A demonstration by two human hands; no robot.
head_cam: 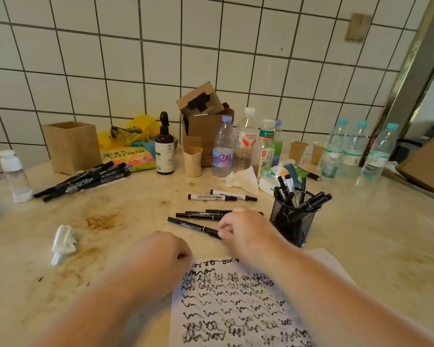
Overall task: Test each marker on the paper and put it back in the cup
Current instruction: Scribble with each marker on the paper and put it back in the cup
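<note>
- A stained counter (361,246) runs along a white tiled wall (110,58).
- A crumpled tissue (63,242) lies at the left.
- A wooden box (72,146) stands near the wall, a dark pump bottle (164,149) to its right.
- An open cardboard box (203,121) stands behind a beige cup (192,161).
- Several plastic water bottles (223,149) cluster beside it.
- Three capped bottles (356,146) stand at the far right.

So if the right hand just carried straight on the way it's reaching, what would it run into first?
The right hand reaches away from the person, over the loose black markers; its fingers already seem to touch the nearest one. Beyond them lie the white-barrelled markers. The mesh cup stands off to its right.
</note>
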